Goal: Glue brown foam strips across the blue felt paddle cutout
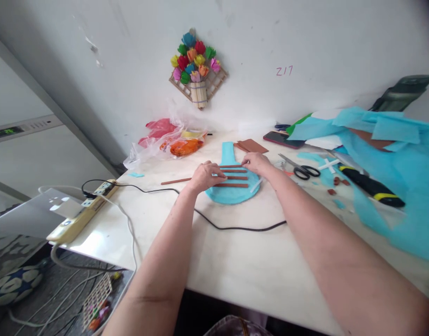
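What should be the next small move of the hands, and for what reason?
Perhaps press the top brown strip flat onto the blue piece: the right hand is at its right end, the left hand is close by, and three other brown strips lie across the piece.

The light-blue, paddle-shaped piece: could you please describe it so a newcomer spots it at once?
On the whitish table against the white wall, look beneath the left hand and right hand. There lies the light-blue, paddle-shaped piece, its straight neck pointing from a round body toward the wall. Unlike the crumpled blue sheets at the right, it bears narrow brown strips.
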Demonstrator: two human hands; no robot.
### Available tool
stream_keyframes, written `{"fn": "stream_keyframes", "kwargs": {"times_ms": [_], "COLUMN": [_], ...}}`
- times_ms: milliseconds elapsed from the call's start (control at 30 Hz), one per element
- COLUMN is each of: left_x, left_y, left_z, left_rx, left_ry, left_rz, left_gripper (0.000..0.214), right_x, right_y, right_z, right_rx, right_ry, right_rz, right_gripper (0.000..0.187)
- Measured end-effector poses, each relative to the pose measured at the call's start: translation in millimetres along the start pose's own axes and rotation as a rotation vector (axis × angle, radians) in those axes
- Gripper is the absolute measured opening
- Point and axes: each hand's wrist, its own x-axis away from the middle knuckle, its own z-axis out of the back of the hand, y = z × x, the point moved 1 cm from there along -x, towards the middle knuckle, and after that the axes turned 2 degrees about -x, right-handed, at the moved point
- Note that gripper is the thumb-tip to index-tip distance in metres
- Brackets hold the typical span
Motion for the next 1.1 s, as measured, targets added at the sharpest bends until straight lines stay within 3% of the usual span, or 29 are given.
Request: {"fn": "stream_keyframes", "kwargs": {"times_ms": [233, 1100], "left_x": [1, -1], "left_y": [-7, -7], "left_z": [-4.0, -10.0], "left_rx": [-0.031, -0.076], "left_ry": [-0.057, -0.059], "left_rz": [-0.027, -0.11], "left_gripper": [0.016, 0.014], "right_x": [2, 1], "right_y": [-3, 1], "right_z": [1, -3], "right_rx": [0.039, 0.034], "right_ry": [-0.003, 0.024], "right_rz": [-0.003, 0.017], "right_gripper": [0.015, 0.015]}}
